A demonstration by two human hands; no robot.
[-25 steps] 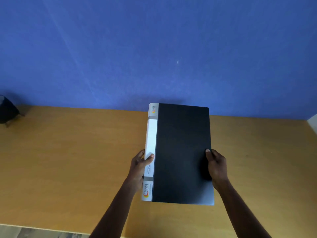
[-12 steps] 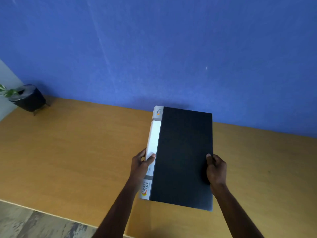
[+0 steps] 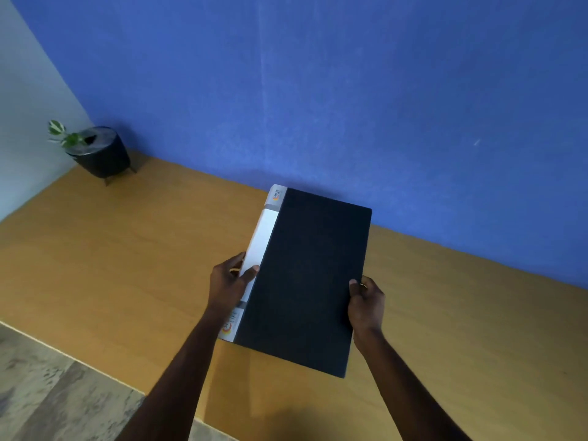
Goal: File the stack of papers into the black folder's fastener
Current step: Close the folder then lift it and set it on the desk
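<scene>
The black folder (image 3: 305, 278) is closed, with a white and grey spine on its left side, and is held over the wooden table (image 3: 127, 249). My left hand (image 3: 227, 286) grips the spine, thumb on top. My right hand (image 3: 366, 302) grips the folder's right edge, thumb on the cover. No stack of papers is in view, and the fastener is hidden inside the closed folder.
A black pot with a small green plant (image 3: 98, 151) stands at the table's far left corner against the blue wall (image 3: 318, 90). The table's near edge runs along the lower left, with grey floor (image 3: 47, 393) beyond it.
The view has swung left and tilted, bringing the plant pot and the left wall into sight. Both hands keep the same hold on the folder.
</scene>
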